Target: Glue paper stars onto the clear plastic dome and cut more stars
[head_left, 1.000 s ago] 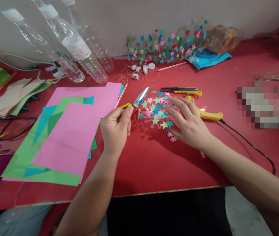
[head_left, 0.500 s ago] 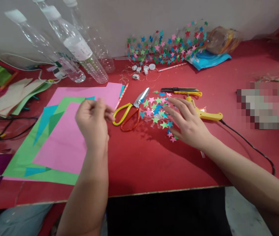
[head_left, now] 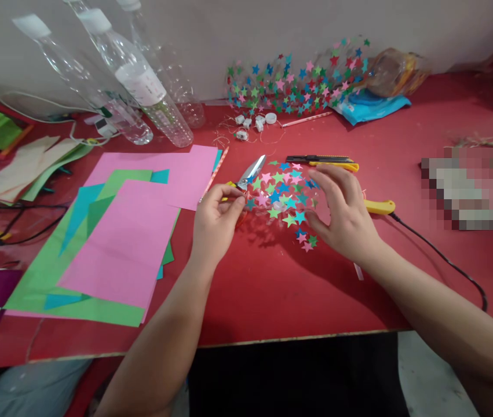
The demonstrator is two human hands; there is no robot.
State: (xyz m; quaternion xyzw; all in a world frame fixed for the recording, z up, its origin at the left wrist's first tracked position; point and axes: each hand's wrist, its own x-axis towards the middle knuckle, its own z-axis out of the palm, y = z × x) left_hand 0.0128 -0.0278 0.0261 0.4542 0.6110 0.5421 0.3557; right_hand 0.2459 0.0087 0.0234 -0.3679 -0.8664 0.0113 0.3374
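Observation:
A clear plastic piece covered in pink, green and blue paper stars, apparently a bottle, lies across the middle with its shadow on the table below. My right hand curves round its right end, thumb and fingers on either side. At its left end, my left hand is closed in a pinch; what sits between the fingertips is too small to make out. Scissors lie behind my left hand, their handles mostly covered. Behind the stars rests a utility knife. The yellow glue gun is partly hidden by my right hand.
Pink, green and blue paper sheets are spread on the left. Several clear bottles stand behind them. Another star-covered bottle lies along the wall beside a blue packet. The glue gun's black cord runs right, towards the table edge.
My left hand has moved right from over the pink paper to the left end of the star-covered piece. My right hand has curled its fingers more closely around the right end.

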